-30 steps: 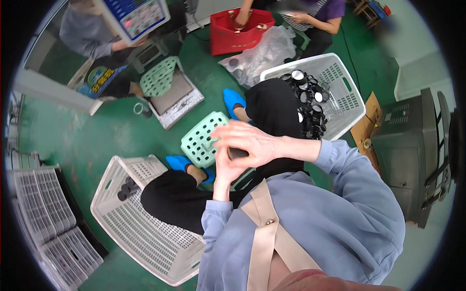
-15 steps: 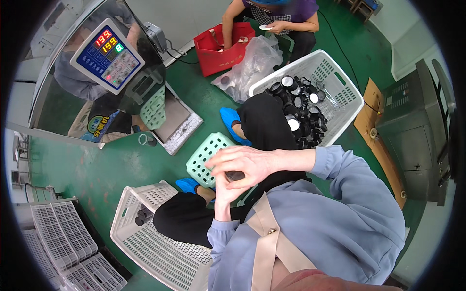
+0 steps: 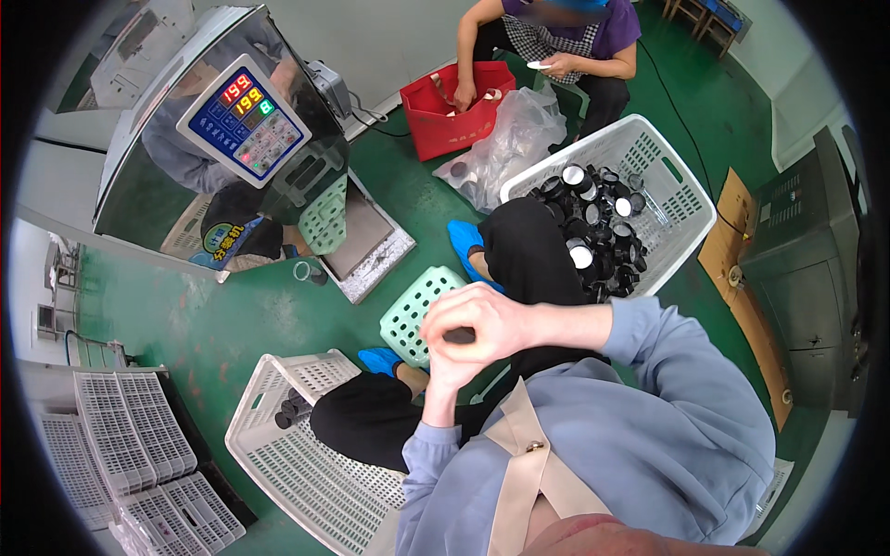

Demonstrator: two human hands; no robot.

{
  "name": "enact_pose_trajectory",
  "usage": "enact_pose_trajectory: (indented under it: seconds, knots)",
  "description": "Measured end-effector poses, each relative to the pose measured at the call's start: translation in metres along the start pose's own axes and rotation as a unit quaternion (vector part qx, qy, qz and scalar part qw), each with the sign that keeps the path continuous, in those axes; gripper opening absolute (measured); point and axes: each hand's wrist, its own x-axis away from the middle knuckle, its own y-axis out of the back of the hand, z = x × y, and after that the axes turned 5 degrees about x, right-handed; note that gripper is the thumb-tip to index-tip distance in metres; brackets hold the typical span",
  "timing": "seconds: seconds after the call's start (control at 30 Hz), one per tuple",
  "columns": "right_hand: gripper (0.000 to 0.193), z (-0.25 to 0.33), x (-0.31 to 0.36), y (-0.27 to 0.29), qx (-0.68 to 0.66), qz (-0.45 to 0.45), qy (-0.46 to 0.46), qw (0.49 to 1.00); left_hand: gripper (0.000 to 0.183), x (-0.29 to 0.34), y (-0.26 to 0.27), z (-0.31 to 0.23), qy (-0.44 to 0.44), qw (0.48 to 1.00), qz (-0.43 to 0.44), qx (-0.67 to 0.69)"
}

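My right hand (image 3: 496, 320) curls over a small dark round piece (image 3: 459, 335), which shows in the gap between my two hands. From below, my left hand (image 3: 447, 368) closes on the same piece. Fingers cover most of it, so I cannot tell if it is a jar or only a lid. Just behind my hands stands a pale green stool (image 3: 417, 310) with holes in its seat. To the right, a white crate (image 3: 681, 222) holds many small black-lidded jars (image 3: 598, 222), some with white discs showing. At the lower left, another white crate (image 3: 306, 473) has several dark round pieces (image 3: 292, 410) in it.
A machine with a lit display panel (image 3: 243, 120) stands at left, a metal platform (image 3: 366, 246) beside it. Beyond are a red bag (image 3: 436, 125), a clear plastic bag (image 3: 510, 148) and a seated co-worker (image 3: 603, 37) holding a white disc. Stacked crates (image 3: 130, 435) stand at lower left.
The whole view has shifted, so surroundings appear further right and slightly lower. My right hand's fingers, stretched out over the stool before, are now curled round the dark piece.
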Motion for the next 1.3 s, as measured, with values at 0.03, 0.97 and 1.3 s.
enact_pose_trajectory:
  seconds: [0.03, 0.97, 1.3]
  knots:
    - [0.019, 0.005, -0.001, -0.010, 0.057, -0.092, -0.033, 0.994, 0.069, -0.005, -0.010, 0.006, -0.013, 0.998, -0.052, -0.031]
    - [0.011, 0.043, 0.014, 0.011, -0.069, 0.050, 0.070, 0.994, 0.057, 0.002, -0.012, -0.022, -0.005, 0.995, 0.024, 0.094]
    - [0.009, 0.052, 0.034, 0.003, -0.054, -0.046, 0.016, 0.997, 0.062, 0.010, -0.027, -0.024, 0.051, 0.979, 0.118, 0.158]
